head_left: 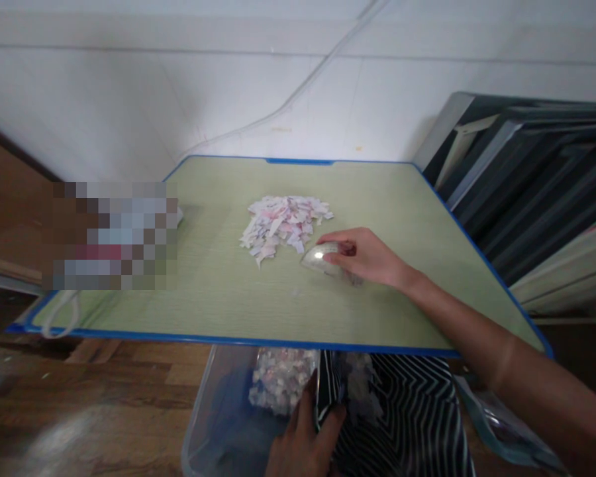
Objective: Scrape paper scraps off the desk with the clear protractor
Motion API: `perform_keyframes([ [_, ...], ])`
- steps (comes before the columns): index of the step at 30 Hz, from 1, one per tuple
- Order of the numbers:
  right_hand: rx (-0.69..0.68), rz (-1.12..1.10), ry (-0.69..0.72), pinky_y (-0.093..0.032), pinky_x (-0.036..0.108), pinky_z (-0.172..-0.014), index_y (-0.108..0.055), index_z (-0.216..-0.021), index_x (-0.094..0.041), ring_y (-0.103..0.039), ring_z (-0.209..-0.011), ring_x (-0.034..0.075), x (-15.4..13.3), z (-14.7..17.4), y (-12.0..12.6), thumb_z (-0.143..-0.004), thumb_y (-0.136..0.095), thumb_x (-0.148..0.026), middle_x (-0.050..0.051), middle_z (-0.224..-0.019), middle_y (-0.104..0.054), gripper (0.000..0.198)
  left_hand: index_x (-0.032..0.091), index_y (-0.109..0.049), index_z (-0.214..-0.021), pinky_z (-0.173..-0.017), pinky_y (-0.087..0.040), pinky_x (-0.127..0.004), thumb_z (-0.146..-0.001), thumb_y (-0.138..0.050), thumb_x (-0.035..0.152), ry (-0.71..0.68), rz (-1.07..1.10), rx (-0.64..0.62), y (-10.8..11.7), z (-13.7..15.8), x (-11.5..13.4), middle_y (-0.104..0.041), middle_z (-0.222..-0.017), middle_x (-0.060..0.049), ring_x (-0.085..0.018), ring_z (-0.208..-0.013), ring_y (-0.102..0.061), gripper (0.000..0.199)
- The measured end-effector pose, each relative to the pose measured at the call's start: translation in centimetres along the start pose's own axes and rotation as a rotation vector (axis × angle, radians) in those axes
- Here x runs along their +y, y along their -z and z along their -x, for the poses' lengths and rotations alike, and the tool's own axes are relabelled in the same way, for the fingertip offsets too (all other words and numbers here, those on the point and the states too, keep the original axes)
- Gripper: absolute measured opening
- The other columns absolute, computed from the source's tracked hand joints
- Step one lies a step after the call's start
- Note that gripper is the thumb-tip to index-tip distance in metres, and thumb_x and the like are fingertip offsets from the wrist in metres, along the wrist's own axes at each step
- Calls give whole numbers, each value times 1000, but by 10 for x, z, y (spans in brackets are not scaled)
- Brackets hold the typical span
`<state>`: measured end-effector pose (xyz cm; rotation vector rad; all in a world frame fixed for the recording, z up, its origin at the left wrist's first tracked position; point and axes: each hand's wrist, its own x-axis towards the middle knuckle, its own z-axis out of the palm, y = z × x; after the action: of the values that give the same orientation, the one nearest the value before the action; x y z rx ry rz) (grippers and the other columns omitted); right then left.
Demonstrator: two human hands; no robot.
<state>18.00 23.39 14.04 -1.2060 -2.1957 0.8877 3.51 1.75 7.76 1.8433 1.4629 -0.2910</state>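
On the green tabletop, my right hand (370, 255) is closed around a shiny, rounded, clear or silvery shell (318, 257); its exact kind cannot be made out. Just beyond and to the left of it lies a loose pile of torn paper scraps (285, 222), white with pink and purple tints. Below the table's front edge, my left hand (305, 434) grips the rim of a black-and-white striped bag (412, 411). Some paper scraps (362, 391) show in the bag's opening.
The folding table (218, 291) has a blue edge. A clear plastic bin (198, 411) under it holds a clear bag of whitish pieces (281, 381). A blurred-out item lies at left, with a white loop (62, 318). Dark panels (536, 159) lean at right; a cable (308, 79) runs along the wall.
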Motion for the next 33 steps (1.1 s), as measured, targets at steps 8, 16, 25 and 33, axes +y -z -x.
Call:
perform_keyframes([
  [8, -240, 57, 151, -30, 21, -54, -68, -110, -14, -41, -51, 6, -34, 14, -27, -80, -61, -21, 0, -61, -58, 32, 37, -41, -132, -91, -49, -37, -66, -47, 2, 23, 13, -43, -1, -3, -2, -18, -154, -4, -29, -125, -46, 75],
  [16, -384, 80, 343, -31, 21, -55, -67, -113, -15, -44, -52, 7, -39, 20, -29, -83, -58, -25, 1, -60, -61, 32, 37, -42, -132, -90, -49, -35, -66, -46, 3, 13, -39, -3, -5, -3, -3, -21, -153, -5, -27, -125, -47, 74],
  [25, -388, -305, 279, -26, 20, -47, -64, -112, -10, -32, -48, 5, -24, 15, -30, -81, -59, -31, -6, -53, -41, 38, 37, -42, -132, -92, -48, -37, -63, -46, 2, 30, -14, -19, -4, -3, -3, -20, -154, -4, -28, -123, -49, 77],
  [33, 130, -181, 12, -25, 22, -46, -69, -103, -9, -29, -48, 6, 6, -7, -6, -76, -59, -23, -4, -54, -46, 32, 36, -41, -133, -95, -47, -36, -63, -47, 1, 12, -9, -23, -4, -3, -3, -18, -154, -5, -26, -126, -45, 78],
])
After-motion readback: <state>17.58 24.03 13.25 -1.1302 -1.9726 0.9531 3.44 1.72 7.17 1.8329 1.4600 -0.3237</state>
